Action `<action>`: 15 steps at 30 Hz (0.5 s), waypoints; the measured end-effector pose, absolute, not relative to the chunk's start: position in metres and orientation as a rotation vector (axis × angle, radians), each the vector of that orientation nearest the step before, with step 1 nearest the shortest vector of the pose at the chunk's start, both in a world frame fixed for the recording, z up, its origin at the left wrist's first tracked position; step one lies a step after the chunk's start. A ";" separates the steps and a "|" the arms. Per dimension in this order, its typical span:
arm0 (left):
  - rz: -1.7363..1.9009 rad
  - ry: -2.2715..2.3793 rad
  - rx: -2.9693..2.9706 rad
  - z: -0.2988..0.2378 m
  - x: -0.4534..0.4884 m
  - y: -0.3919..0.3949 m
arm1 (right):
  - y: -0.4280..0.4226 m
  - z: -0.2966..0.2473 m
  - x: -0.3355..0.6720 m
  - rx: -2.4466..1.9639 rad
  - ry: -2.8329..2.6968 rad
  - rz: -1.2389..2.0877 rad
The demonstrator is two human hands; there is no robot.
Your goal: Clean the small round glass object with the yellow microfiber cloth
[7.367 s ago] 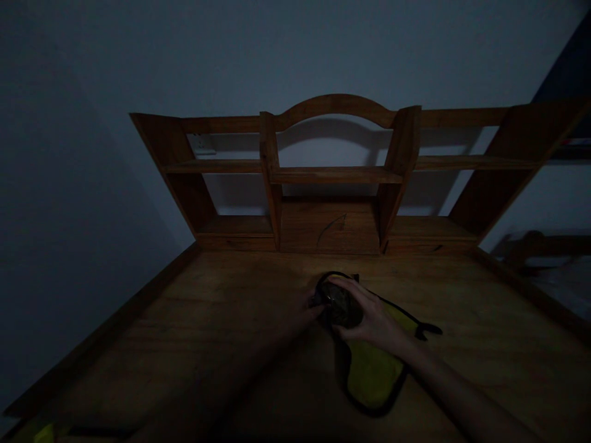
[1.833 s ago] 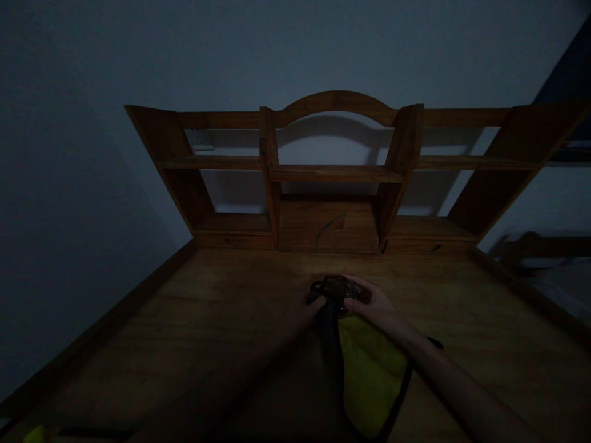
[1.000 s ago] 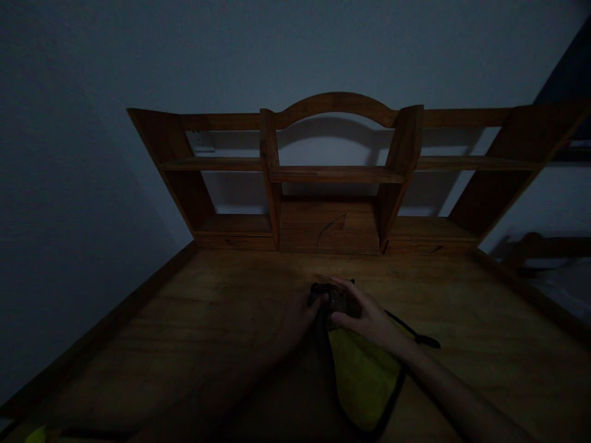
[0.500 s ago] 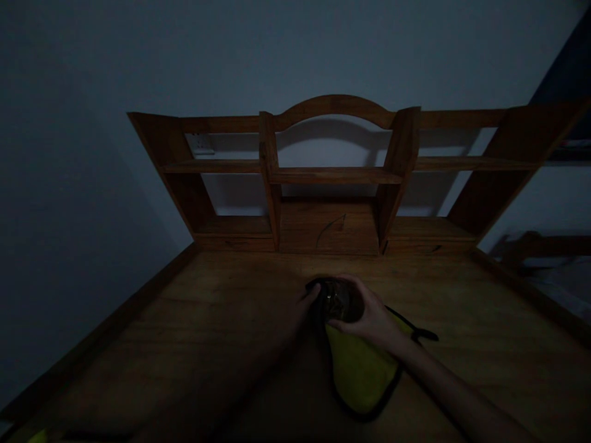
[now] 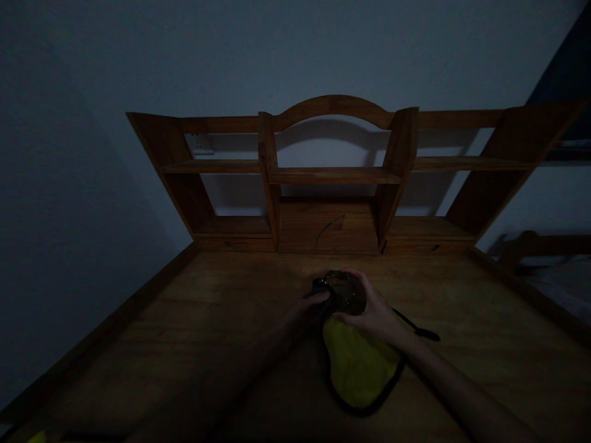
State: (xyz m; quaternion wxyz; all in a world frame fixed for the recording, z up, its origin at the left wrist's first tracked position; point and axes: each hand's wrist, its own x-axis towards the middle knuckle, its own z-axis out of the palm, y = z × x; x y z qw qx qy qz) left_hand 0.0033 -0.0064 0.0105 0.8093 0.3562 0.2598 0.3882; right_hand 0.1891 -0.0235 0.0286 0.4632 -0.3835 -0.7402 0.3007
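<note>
A dark, see-through glass cup [image 5: 347, 294] lies tilted above the desk, its rim catching small glints. My right hand [image 5: 372, 311] is curled around its right side, thumb below and fingers over the top. A yellow cloth with a dark edging [image 5: 362, 369] hangs below the cup onto the desk. Its upper left edge is pinched by my left hand [image 5: 316, 301], whose thumb presses the dark border against the cup's left rim. The other left fingers are hidden in shadow. A dark loop of the cloth sticks out past my right wrist.
The wooden desktop [image 5: 207, 314] spreads around both hands under dim light. Along its back stands a wooden shelf unit [image 5: 335, 176] with compartments and low drawers, against a pale wall [image 5: 295, 49]. Raised side boards edge the desk. A small yellow item [image 5: 37, 437] shows at the bottom left.
The cup has turned a little, so more of its glinting rim shows. My left thumb and the cloth's edge have shifted slightly right. The right hand has moved up slightly with the cup.
</note>
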 end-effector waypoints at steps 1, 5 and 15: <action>0.832 0.545 0.767 0.010 0.002 -0.006 | -0.023 0.028 0.190 -0.957 -1.817 0.715; 0.845 0.591 0.763 0.009 0.000 -0.006 | -0.022 0.027 0.191 -0.992 -1.838 0.620; 0.830 0.406 0.698 0.008 -0.006 -0.009 | -0.026 0.025 0.191 -1.062 -1.966 0.379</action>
